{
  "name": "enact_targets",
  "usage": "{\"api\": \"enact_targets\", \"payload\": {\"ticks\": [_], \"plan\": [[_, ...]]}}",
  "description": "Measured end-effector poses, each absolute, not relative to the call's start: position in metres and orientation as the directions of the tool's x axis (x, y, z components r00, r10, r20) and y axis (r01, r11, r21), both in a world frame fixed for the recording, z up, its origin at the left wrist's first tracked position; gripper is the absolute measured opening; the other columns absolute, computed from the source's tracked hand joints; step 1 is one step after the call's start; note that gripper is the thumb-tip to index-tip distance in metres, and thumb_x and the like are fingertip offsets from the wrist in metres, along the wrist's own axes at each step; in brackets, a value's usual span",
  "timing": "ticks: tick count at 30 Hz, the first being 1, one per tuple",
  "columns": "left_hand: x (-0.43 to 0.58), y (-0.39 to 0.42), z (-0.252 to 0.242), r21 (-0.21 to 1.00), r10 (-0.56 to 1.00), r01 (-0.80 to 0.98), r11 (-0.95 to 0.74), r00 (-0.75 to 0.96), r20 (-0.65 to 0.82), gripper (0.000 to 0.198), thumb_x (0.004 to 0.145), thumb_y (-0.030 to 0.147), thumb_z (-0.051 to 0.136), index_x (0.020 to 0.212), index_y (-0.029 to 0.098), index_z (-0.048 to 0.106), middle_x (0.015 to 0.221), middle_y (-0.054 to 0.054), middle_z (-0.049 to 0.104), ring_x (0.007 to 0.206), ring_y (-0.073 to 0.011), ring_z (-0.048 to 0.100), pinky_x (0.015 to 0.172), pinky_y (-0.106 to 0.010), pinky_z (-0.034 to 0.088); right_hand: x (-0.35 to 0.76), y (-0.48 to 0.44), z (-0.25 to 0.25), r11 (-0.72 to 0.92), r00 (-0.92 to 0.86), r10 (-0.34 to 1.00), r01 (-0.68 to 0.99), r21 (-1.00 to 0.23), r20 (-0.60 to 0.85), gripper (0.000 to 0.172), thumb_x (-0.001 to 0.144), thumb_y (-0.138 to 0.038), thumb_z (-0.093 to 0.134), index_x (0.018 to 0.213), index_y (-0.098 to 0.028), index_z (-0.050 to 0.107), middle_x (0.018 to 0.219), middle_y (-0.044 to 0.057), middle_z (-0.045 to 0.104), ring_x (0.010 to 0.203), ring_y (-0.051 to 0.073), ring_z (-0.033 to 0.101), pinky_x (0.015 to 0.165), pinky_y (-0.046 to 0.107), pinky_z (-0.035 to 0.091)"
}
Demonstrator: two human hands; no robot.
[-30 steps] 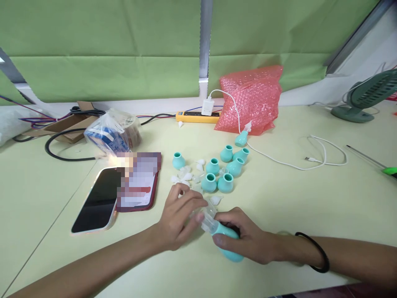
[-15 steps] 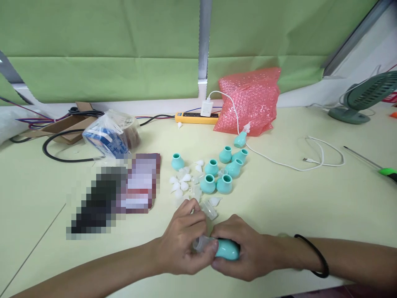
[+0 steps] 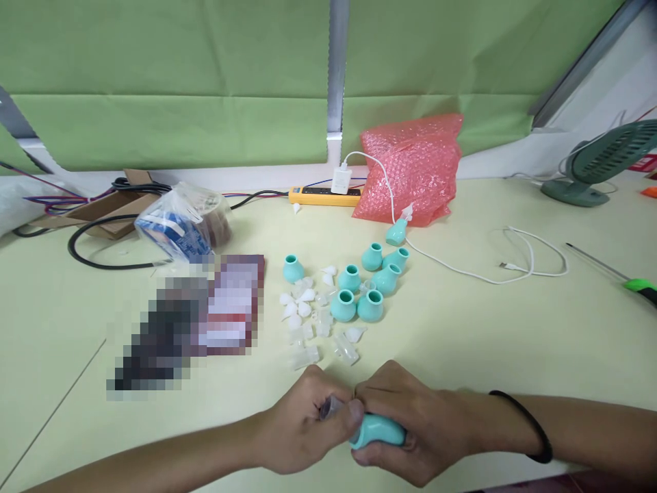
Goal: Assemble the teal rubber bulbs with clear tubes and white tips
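Note:
Both my hands meet near the table's front edge. My right hand (image 3: 410, 424) is closed round a teal rubber bulb (image 3: 377, 431). My left hand (image 3: 308, 428) is pinched on a small clear plastic piece (image 3: 331, 407) pressed at the bulb's mouth. Just beyond the hands lie several loose clear and white plastic tips (image 3: 308, 311) and several more teal bulbs (image 3: 359, 287) standing on the table.
A pixelated phone and card (image 3: 195, 322) lie to the left. A pink bubble-wrap bag (image 3: 410, 168), yellow power strip (image 3: 323, 196) and white cable (image 3: 513, 257) are at the back. A plastic bag (image 3: 179, 222), cardboard (image 3: 110, 205), a fan (image 3: 606, 168) and a green-handled screwdriver (image 3: 636, 285) are also there.
Both hands drew back toward the front edge with the bulb and the clear piece. The clear piece has gone further in between my fingers and the bulb's mouth.

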State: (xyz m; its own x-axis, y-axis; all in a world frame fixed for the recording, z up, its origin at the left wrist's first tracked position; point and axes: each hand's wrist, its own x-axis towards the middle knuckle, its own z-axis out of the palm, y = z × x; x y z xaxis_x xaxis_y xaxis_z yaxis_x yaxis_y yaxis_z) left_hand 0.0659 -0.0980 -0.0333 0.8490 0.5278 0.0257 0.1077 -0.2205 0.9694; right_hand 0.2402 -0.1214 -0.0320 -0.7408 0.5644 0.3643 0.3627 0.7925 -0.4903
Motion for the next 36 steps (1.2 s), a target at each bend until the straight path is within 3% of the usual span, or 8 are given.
{"api": "enact_targets", "payload": {"ticks": [8,10,12,14,16,19,22,36], "plan": [[0.072,-0.095,-0.041,0.911,0.592,-0.069,0.406,0.779,-0.205,0.045,0.079,0.041,0.035,0.042,0.017,0.029,0.036,0.006,0.024,0.035,-0.0055,0.024,0.039,-0.021,0.021,0.244,-0.121,-0.034,0.948,-0.807,0.301,0.196,-0.252,0.507,0.02,0.083,-0.025,0.035,0.07,-0.016,0.047,0.052,-0.002,0.052,0.043,0.01,0.041,0.043,0.025,0.03],[0.07,-0.092,-0.042,0.975,0.678,-0.006,0.221,0.72,-0.149,0.042,0.081,0.038,0.036,0.046,0.016,0.034,0.04,0.005,0.028,0.038,-0.0058,0.025,0.04,-0.021,0.022,0.245,-0.119,-0.032,0.937,-0.758,0.335,0.209,-0.279,0.559,0.018,0.079,-0.026,0.037,0.066,-0.016,0.046,0.048,-0.002,0.049,0.041,0.01,0.039,0.041,0.025,0.028],[0.067,-0.09,-0.042,0.973,0.747,0.11,-0.205,0.659,0.083,0.036,0.082,0.035,0.038,0.051,0.015,0.04,0.046,0.003,0.035,0.043,-0.0074,0.031,0.042,-0.021,0.025,0.247,-0.116,-0.026,0.92,-0.732,0.383,0.247,-0.305,0.563,0.015,0.075,-0.026,0.04,0.065,-0.017,0.046,0.047,-0.002,0.047,0.04,0.01,0.038,0.042,0.026,0.028],[0.065,-0.087,-0.042,0.752,0.667,0.209,-0.626,0.643,0.376,0.027,0.081,0.03,0.041,0.06,0.014,0.047,0.051,0.001,0.042,0.048,-0.0097,0.037,0.044,-0.021,0.029,0.25,-0.11,-0.017,0.909,-0.754,0.409,0.29,-0.298,0.514,0.013,0.073,-0.025,0.042,0.065,-0.017,0.047,0.049,-0.001,0.048,0.043,0.011,0.038,0.046,0.026,0.03],[0.064,-0.084,-0.044,0.467,0.527,0.29,-0.835,0.662,0.533,0.02,0.08,0.029,0.045,0.071,0.012,0.052,0.054,-0.001,0.049,0.05,-0.0114,0.042,0.045,-0.022,0.032,0.255,-0.104,-0.006,0.904,-0.793,0.421,0.329,-0.273,0.441,0.013,0.073,-0.027,0.044,0.066,-0.017,0.049,0.054,0.0,0.05,0.049,0.012,0.04,0.051,0.028,0.032],[0.066,-0.08,-0.05,0.181,0.468,0.45,-0.874,0.685,0.558,0.018,0.079,0.029,0.048,0.081,0.012,0.054,0.058,-0.002,0.054,0.052,-0.0138,0.048,0.045,-0.023,0.038,0.262,-0.097,0.008,0.881,-0.832,0.468,0.416,-0.225,0.298,0.015,0.074,-0.03,0.047,0.072,-0.016,0.052,0.068,0.004,0.052,0.062,0.015,0.041,0.059,0.03,0.033],[0.068,-0.079,-0.054,0.069,0.482,0.536,-0.842,0.688,0.542,0.016,0.077,0.028,0.05,0.081,0.013,0.055,0.062,-0.003,0.054,0.055,-0.0147,0.049,0.046,-0.024,0.04,0.267,-0.093,0.015,0.863,-0.852,0.5,0.474,-0.174,0.157,0.015,0.076,-0.03,0.049,0.072,-0.016,0.053,0.069,0.003,0.049,0.064,0.015,0.04,0.061,0.031,0.032],[0.065,-0.083,-0.047,0.113,0.473,0.476,-0.872,0.76,0.446,0.024,0.073,0.016,0.045,0.096,0.012,0.052,0.088,-0.012,0.048,0.075,-0.022,0.041,0.061,-0.037,0.041,0.27,-0.083,0.006,0.857,-0.839,0.514,0.512,-0.059,0.181,0.013,0.079,-0.026,0.047,0.08,-0.016,0.054,0.069,0.004,0.058,0.068,0.017,0.046,0.067,0.035,0.032]]}}
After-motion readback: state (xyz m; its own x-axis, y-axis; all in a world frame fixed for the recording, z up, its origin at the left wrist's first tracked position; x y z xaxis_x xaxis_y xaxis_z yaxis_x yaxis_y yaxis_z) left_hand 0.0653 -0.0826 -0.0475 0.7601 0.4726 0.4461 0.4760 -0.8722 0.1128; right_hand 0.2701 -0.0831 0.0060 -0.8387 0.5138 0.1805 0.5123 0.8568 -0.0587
